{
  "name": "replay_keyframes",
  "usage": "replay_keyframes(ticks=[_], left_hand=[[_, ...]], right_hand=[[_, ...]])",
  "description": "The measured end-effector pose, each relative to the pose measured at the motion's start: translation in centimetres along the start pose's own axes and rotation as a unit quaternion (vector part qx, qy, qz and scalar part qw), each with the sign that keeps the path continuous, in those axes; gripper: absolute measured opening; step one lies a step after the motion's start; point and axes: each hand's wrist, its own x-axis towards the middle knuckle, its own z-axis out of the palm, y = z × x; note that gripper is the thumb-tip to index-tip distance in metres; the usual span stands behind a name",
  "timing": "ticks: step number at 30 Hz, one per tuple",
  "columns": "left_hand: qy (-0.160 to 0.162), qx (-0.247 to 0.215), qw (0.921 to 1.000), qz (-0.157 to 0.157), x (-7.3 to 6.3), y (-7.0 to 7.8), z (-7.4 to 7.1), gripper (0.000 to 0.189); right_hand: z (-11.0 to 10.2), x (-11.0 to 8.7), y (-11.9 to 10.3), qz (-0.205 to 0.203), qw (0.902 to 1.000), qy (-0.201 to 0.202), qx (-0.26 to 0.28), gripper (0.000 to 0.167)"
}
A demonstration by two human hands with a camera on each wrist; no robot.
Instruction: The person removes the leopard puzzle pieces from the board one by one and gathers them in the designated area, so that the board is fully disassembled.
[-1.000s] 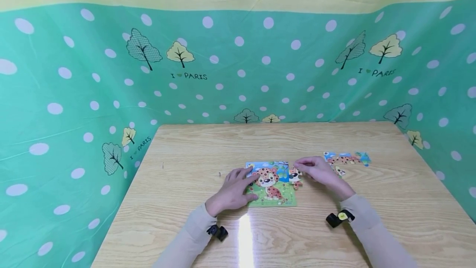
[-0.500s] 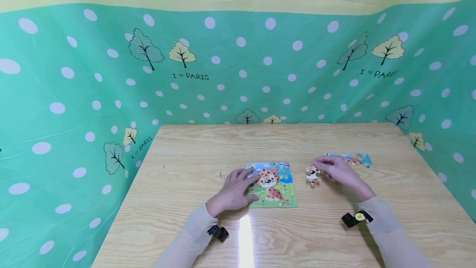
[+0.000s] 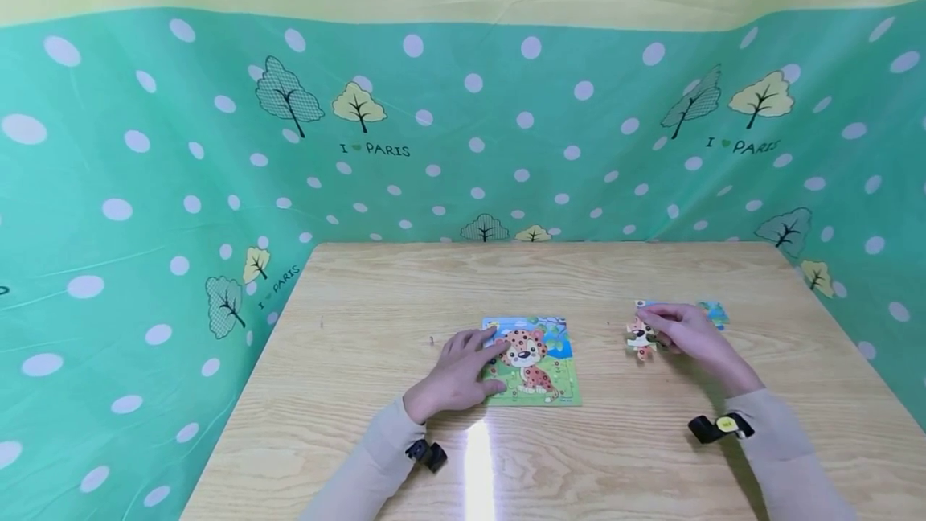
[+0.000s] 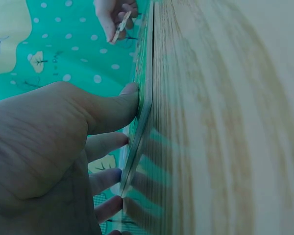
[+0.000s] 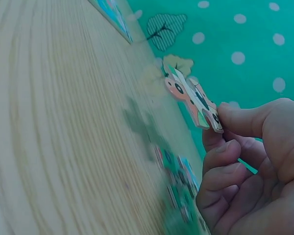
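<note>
A square jigsaw puzzle board [image 3: 547, 368] with a spotted leopard cub picture lies flat on the table. My left hand [image 3: 457, 372] rests over its left side, fingers spread, and in the left wrist view the thumb [image 4: 118, 110] lies along the board's edge. To the right, my right hand [image 3: 694, 338] pinches a jigsaw piece [image 5: 188, 98] between thumb and fingers. The piece shows part of a spotted animal and is held clear above the table, its shadow falling below. Several loose pieces [image 5: 176, 178] lie beneath and beyond that hand, partly hidden by it.
The wooden table [image 3: 405, 288] meets a green polka-dot cloth [image 3: 470, 143] at its back and sides. A blue-green piece [image 3: 714, 313] shows just past the right hand. Each wrist wears a small black camera [image 3: 427, 454].
My right hand has carried the jigsaw piece away from the board's right edge toward the loose pieces on the right. The left hand stays on the board.
</note>
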Motion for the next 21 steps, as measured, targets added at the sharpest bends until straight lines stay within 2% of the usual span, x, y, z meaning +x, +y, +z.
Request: replay_keyframes(ticks=[4, 11, 21], left_hand=[[0.002, -0.001, 1.0, 0.002, 0.0, 0.0, 0.0, 0.067], [0.002, 0.003, 1.0, 0.003, 0.0, 0.1, -0.1, 0.067], [0.0, 0.004, 1.0, 0.002, 0.0, 0.0, -0.1, 0.067]], right_hand=[[-1.1, 0.0, 0.7, 0.004, 0.9999, 0.011, 0.0, 0.062], [-3.1, -0.3, 2.0, 0.003, 0.9981, 0.056, -0.026, 0.064], [-5.1, -1.2, 2.9, 0.03, 0.9955, 0.074, -0.051, 0.074]])
